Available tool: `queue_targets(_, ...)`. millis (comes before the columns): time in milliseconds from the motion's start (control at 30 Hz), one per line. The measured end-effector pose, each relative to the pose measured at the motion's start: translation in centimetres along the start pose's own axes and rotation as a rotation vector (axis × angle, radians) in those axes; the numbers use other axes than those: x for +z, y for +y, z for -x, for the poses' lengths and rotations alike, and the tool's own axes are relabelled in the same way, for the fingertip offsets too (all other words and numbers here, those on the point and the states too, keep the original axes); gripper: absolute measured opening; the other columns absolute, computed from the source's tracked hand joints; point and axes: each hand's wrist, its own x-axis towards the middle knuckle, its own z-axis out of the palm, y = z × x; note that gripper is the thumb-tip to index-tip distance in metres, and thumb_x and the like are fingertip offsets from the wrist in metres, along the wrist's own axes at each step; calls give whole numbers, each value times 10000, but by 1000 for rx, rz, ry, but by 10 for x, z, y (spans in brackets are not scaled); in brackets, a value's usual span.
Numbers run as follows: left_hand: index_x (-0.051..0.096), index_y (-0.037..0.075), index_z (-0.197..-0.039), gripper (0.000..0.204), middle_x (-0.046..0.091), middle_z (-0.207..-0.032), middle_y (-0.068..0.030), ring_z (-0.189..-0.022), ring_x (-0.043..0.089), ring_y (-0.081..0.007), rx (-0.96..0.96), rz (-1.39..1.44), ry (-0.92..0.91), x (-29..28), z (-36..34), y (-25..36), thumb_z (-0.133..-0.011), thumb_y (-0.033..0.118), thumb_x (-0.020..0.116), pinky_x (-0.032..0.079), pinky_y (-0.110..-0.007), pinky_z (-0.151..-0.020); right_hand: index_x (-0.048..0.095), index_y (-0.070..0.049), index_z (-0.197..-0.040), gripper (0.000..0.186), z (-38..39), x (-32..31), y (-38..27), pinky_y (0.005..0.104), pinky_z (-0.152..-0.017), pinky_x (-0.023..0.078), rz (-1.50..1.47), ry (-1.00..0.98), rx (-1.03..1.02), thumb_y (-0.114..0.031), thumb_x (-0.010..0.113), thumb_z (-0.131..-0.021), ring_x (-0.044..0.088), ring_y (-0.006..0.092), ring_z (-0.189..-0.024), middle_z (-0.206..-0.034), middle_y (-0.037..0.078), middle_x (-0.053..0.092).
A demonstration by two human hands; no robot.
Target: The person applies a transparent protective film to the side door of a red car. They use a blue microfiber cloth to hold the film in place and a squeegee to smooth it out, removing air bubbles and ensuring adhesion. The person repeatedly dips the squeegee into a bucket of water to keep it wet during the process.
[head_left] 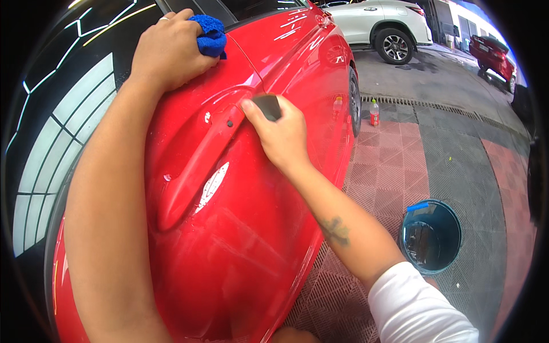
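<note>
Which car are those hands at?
The nearest red car: the left hand holds a blue cloth there. The white car and the distant red car stand well beyond.

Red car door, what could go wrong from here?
The dark block in the right hand might scuff the door handle beside it. Any grit in the blue cloth under the left hand could scratch. A step right might knock the bucket.

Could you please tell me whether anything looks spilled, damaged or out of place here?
Nothing looks clearly damaged. A bottle stands on the floor beside the red car, an odd spot where it might get kicked. Dark patches near the white car could be damp.
</note>
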Motion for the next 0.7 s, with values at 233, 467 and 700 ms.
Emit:
queue_targets(233, 843, 2, -850, 424, 757, -1174, -123, -1141, 765, -349, -15, 9, 1, -1, -4, 0, -817, 421, 897, 634, -498, -995, 802, -50, -1153, 357, -2, -33, 4, 343, -889, 584, -309, -13, 143, -395, 852, -1075, 723, 115, -974, -1044, 25, 812)
queue_targets(467, 847, -8, -847, 418, 755, -1167, -135, -1127, 765, -355, -17, 22, -18, -1, -6, 3, -825, 407, 893, 634, -499, -990, 816, -64, -1135, 373, -6, -4, 6, 393, -877, 598, -230, 65, 92, -424, 870, -1055, 762, 187, -941, -1007, 58, 830)
queue_targets(700, 850, -4, -852, 415, 754, -1175, -128, -1128, 765, -345, -35, -5, -42, -5, -6, 2, -819, 406, 901, 634, -503, -986, 827, -56, -1101, 372, 7, 8, -7, 418, -865, 609, -117, 84, 81, -418, 873, -1030, 802, 223, -942, -991, 95, 851)
